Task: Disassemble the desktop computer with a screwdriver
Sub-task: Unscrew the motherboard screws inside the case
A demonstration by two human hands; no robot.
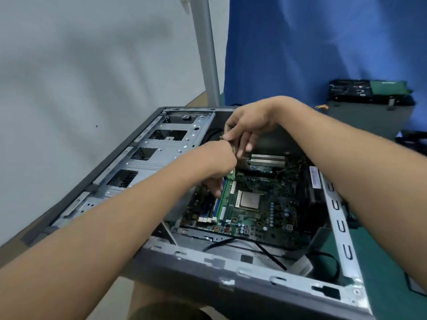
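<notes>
An open desktop case (231, 271) lies on its side in front of me, with the green motherboard (261, 204) and its bare square CPU (249, 200) exposed. A green memory module (227, 189) stands on edge in the slots at the board's left. My left hand (216, 165) is closed around the upper part of this module. My right hand (248, 125) pinches its far top end with the fingertips. No screwdriver is in view.
The silver drive cage (159, 148) fills the case's left side. A finned heatsink (268, 160) sits behind the CPU. Black cables (270, 252) run along the near wall. Removed parts (369, 88) rest at the back right by a blue curtain (323, 42).
</notes>
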